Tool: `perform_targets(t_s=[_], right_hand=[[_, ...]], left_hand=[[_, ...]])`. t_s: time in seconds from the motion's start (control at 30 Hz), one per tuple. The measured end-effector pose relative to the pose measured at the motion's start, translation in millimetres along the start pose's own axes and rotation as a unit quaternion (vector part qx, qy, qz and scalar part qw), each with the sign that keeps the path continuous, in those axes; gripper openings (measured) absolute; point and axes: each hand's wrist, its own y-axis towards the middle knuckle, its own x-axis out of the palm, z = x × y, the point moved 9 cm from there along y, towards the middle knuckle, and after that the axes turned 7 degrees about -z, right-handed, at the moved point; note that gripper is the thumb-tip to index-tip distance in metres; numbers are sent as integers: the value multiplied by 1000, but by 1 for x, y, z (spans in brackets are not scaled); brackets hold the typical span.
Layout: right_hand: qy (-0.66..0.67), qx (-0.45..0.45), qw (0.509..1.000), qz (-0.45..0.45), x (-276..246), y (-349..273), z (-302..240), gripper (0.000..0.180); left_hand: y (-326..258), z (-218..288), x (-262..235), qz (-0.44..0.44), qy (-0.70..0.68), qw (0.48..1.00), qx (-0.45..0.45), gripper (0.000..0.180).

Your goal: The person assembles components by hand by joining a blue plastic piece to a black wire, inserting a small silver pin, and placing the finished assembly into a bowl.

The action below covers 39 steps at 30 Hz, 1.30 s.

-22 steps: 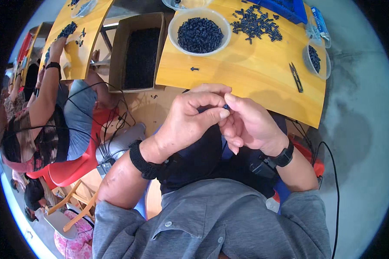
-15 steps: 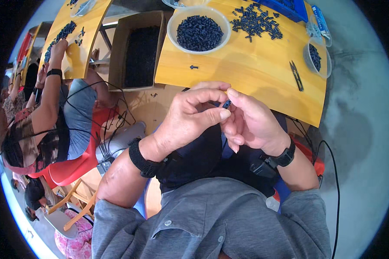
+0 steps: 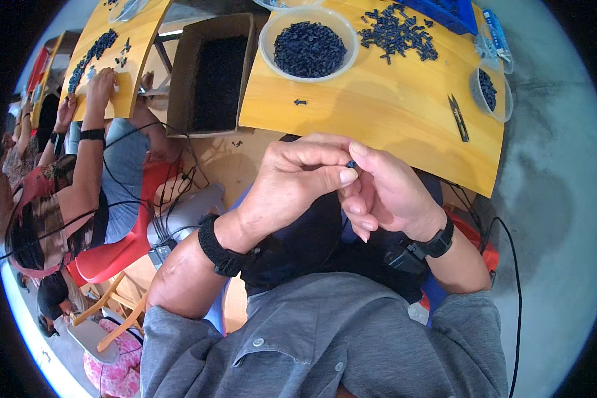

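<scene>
Dark blue, the small plastic part (image 3: 352, 163) is being pinched between my two hands, in front of my chest.

My left hand (image 3: 295, 182) is closing thumb and fingers on it, and my right hand (image 3: 385, 192) is gripping it from the other side, fingertips touching. Beyond my hands the yellow wooden tabletop (image 3: 385, 113) is carrying a white bowl (image 3: 309, 43) full of such parts, a loose heap (image 3: 397, 32) just right of it, and snips (image 3: 458, 117) farther right.
</scene>
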Motion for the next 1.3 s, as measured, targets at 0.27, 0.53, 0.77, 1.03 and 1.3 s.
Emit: perform_targets(t_s=[0.27,0.53,0.77,1.03,1.3], right_hand=[[-2,38,999,-23,-2,2,20,51],[-26,45,998,-45,1,0,23,52],[35,-3,999,11,-2,7,33,53],[188,-49,981,5,4,21,46,44],[142,8,990,-9,-15,10,46,62]], left_hand=[[0,9,-4,7,219,974,58,11],[2,16,4,-9,204,977,53,10],[4,14,1,4,231,972,29,14],[1,-7,-13,39,102,990,-93,12],[6,-13,-10,4,257,964,-75,10]])
